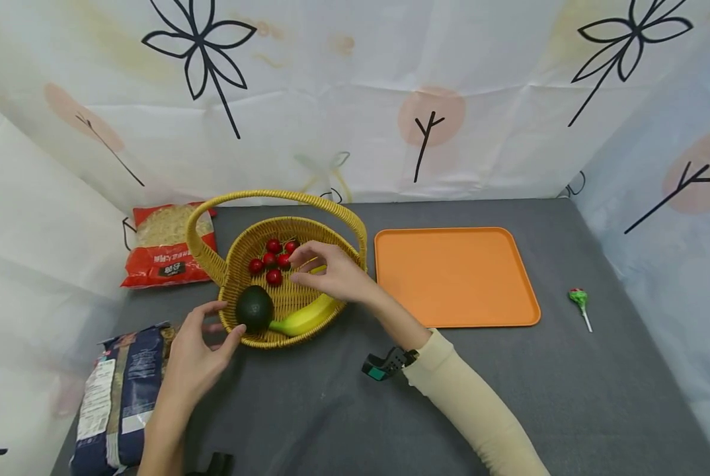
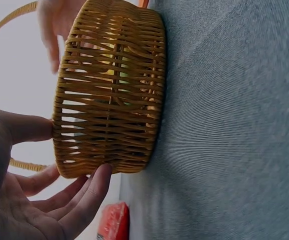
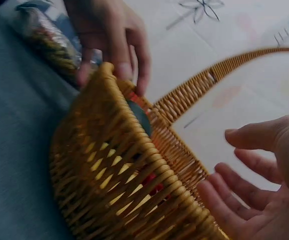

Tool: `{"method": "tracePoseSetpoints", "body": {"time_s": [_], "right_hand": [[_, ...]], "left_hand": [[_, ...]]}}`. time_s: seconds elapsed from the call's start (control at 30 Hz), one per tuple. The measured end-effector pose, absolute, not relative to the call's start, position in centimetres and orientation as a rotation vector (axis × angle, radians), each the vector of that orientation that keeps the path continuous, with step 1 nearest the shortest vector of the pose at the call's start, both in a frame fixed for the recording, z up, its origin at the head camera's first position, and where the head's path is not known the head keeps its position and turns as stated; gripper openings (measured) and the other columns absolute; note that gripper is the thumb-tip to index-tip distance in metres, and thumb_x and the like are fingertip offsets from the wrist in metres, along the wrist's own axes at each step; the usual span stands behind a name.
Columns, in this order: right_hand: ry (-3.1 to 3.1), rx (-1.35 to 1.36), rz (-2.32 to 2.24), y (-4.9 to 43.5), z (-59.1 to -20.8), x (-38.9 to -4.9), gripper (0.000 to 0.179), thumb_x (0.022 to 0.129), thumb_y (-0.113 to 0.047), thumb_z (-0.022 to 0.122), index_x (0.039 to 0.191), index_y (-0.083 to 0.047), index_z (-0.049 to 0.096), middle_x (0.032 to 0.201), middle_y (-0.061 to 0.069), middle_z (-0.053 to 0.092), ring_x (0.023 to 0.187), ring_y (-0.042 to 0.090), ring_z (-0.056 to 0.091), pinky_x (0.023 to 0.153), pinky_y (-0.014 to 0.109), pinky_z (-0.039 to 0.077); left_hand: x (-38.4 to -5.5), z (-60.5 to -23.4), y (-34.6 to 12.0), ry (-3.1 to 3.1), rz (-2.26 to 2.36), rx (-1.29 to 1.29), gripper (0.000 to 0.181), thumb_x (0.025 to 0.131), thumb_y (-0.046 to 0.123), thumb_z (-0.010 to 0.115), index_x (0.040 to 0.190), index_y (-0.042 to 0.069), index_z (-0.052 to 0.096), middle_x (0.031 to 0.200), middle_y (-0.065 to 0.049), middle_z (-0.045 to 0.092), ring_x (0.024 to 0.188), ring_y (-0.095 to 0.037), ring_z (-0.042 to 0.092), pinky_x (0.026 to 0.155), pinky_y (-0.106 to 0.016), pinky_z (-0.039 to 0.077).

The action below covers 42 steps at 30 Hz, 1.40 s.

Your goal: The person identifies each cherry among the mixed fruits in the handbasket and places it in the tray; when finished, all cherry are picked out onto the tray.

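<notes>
A yellow wicker basket [image 1: 249, 243] with a tall arched handle stands on the grey table. Inside lie a dark green avocado [image 1: 254, 309], a banana [image 1: 310, 317] and several small, shiny red round fruits [image 1: 274, 277]. My left hand [image 1: 197, 357] grips the basket's left side, its thumb at the rim and its fingers against the wicker, as the left wrist view [image 2: 44, 205] shows. Over the right part of the basket hovers my right hand [image 1: 334, 271], close to the red fruits. In the right wrist view, its thumb and loosely bent fingers [image 3: 239, 187] are apart with nothing between them.
An orange tray [image 1: 456, 277] lies right of the basket, and a green-wrapped lollipop [image 1: 578, 297] farther right. A red bag [image 1: 167, 261] sits behind left; a dark blue packet [image 1: 119, 396] lies beside my left forearm. Patterned white cloth [image 1: 331, 99] encloses the table's back and sides.
</notes>
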State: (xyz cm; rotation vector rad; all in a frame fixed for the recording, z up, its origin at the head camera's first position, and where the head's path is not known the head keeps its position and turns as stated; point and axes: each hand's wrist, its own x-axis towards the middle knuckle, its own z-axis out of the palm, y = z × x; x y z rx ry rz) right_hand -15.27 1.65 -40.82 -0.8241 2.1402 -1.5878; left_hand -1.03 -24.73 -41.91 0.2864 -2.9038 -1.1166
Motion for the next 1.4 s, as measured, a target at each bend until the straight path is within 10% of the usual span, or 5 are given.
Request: {"method": "tracePoseSetpoints", "body": {"time_s": [1.4], "right_hand": [[2.18,-0.804,-1.159,-4.9,-41.8,-20.0,0.031,0.094,-0.005,0.083,0.124,-0.002,0.078,0.124,0.013,0.08,0.109,0.024,0.077,0.089,0.022,0.061]], "left_hand": [[-0.7,-42.8,-24.3,-2.785,-1.391,0.379,0.063,0.105,0.029,0.074,0.158,0.012,0.045,0.157,-0.025,0.052,0.126,-0.047,0.067,0.078,-0.006,0.05]]}}
